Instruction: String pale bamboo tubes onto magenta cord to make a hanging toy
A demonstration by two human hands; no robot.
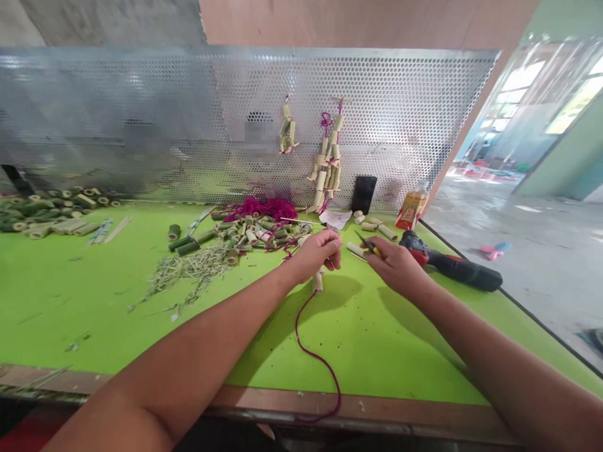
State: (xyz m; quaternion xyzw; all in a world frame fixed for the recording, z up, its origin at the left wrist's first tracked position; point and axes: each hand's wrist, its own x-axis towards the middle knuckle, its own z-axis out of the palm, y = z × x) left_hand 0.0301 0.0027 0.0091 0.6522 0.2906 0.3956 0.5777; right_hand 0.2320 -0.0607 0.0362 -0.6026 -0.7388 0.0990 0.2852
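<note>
My left hand is closed near the middle of the green table, its fingers pinched together above a pale bamboo tube. What lies between those fingers is too small to make out. From the tube a magenta cord curves down to the front edge. To the right, my right hand is closed on a thin tool with a yellow and dark handle, its tip pointing up and left. A pale bamboo piece lies on the table between both hands.
Behind my left hand are cut bamboo pieces, magenta yarn and shavings. Strung bamboo figures hang on the perforated metal panel. A phone, a bottle and a power tool are at the right.
</note>
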